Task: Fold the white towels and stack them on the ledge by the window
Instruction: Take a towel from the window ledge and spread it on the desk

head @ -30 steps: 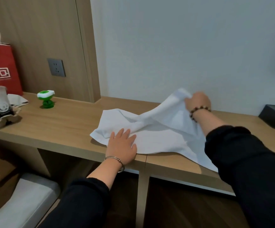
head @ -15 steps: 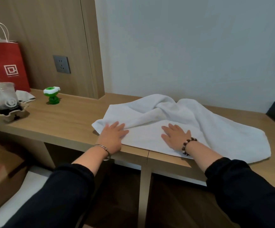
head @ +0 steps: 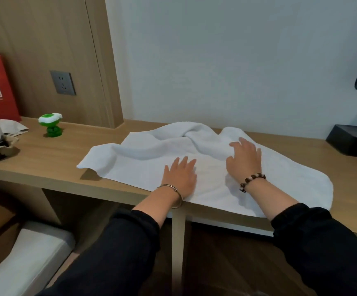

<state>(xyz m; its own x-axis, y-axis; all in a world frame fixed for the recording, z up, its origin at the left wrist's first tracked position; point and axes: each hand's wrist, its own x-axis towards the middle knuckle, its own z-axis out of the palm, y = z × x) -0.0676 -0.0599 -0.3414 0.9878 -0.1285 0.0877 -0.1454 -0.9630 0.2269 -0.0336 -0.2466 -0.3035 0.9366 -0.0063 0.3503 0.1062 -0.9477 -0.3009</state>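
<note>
Both hands lie flat with fingers spread, left hand (head: 180,178) and right hand (head: 244,160), on the white towel (head: 143,163) on the wooden ledge (head: 51,161). Honestly, that bunched ridge at the back could get folded in, and the near edge overhangs, so it might slide off.

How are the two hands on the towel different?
The left hand lies flat with fingers close together; the right hand has fingers spread and reaches farther back, near the rumpled fold of the towel. The left wrist wears a thin metal bangle; the right wears a beaded bracelet. Both rest open on the towel.
</note>
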